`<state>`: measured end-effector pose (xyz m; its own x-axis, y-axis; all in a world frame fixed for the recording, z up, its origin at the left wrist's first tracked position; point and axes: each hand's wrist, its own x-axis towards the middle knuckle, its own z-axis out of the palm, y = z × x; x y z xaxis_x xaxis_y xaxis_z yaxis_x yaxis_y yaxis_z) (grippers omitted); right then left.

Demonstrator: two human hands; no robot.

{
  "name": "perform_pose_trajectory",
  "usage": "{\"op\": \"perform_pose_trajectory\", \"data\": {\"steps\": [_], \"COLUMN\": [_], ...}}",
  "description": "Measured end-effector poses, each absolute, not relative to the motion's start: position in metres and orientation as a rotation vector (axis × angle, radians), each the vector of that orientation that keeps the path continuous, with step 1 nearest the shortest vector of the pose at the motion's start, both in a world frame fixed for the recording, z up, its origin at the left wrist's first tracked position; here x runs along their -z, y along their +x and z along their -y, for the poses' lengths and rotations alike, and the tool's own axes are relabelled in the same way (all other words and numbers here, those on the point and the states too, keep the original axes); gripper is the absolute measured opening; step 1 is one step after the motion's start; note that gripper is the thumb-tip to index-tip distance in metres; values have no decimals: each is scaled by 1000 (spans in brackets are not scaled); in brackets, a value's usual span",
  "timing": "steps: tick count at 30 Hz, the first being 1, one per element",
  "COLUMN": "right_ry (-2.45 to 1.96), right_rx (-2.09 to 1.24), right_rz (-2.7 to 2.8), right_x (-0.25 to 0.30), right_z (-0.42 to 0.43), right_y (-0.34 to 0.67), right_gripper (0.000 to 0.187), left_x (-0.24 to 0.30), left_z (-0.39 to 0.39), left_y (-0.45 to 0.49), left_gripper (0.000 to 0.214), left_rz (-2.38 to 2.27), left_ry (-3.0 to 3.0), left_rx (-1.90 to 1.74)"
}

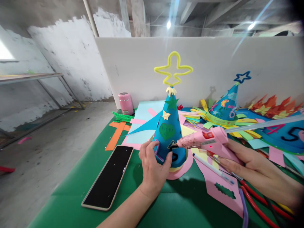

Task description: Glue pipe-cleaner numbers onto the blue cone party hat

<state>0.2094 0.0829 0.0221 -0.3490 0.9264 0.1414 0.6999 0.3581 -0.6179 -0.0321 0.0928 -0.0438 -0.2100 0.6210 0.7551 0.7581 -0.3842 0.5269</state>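
A blue cone party hat [157,128] stands upright on the green table. It carries stars, a green heart and black fuzzy shapes near its base, with a yellow pipe-cleaner star outline [174,67] on top. My left hand [154,164] grips the hat's lower left side, its thumb pressed by a black piece and a purple strip near its fingers. In my right hand [251,167] is a pink hot glue gun [206,139] with a long clear glue stick. The gun's nozzle meets the hat's lower front, at or very near the black piece; exact contact is unclear.
Left of the hat lies a black-screened phone [109,177]. A pink jar [126,104] stands behind it. Red-handled pliers [255,202], a white pen [212,169] and pink paper [219,186] lie at right. Another decorated hat [224,106] stands farther back among paper strips.
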Motion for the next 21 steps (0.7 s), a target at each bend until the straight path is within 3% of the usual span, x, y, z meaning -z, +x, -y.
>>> {"op": "perform_pose_trajectory", "data": {"steps": [6,21], "right_ry": [-1428,-1439], "right_rx": [-650,-615], "right_rz": [2127,2110], "right_x": [-21,-22], "right_z": [-83,-82], "right_y": [212,217], "right_gripper": [53,59], "left_x": [46,51], "left_z": [-94,-96], "left_y": [-32,-32], "left_gripper": [64,70], "left_rz": [1813,2076], "left_ry": [-1871,-2014], "left_rx": [1668,1715]}}
